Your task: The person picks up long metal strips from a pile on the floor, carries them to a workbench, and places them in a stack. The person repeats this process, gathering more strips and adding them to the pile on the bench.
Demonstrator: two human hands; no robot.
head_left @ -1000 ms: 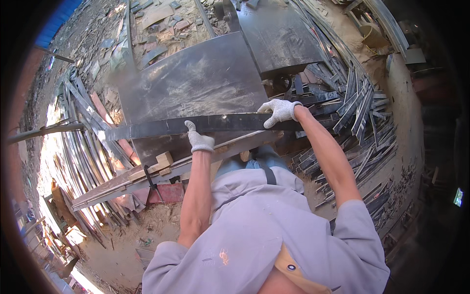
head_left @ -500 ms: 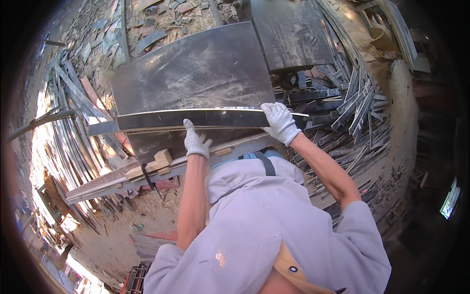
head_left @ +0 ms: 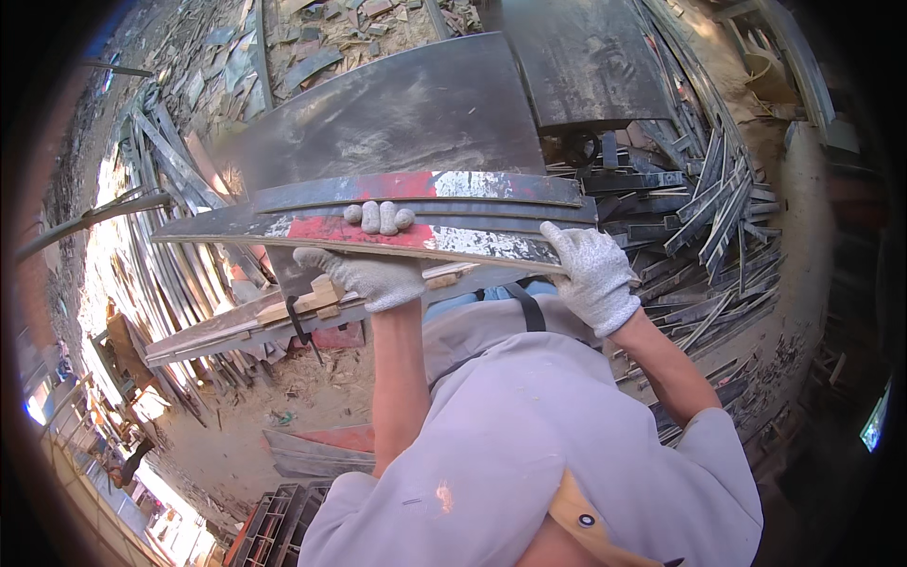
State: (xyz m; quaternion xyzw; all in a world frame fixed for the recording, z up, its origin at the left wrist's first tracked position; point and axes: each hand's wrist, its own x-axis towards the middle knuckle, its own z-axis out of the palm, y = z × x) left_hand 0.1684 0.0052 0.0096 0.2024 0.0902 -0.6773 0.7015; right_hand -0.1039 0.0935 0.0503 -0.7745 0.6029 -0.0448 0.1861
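Observation:
I hold a long, slightly curved metal channel, dark with patches of red and white paint, flat in front of my chest. My left hand in a grey knit glove grips its near edge from below, fingertips curling over the top near the red patch. My right hand, also gloved, clamps the channel's near edge toward its right end. Beyond the channel lies a big dark steel sheet on the ground.
A second dark sheet lies at top right. Heaps of metal strips and angle bars pile up on the right and on the left. A wooden plank with a clamp runs below the channel. Sandy ground lies at lower left.
The channel has come up closer to my chest and tipped so its painted face shows. My left hand has shifted its hold under the near edge; my right hand has slid nearer along the bar.

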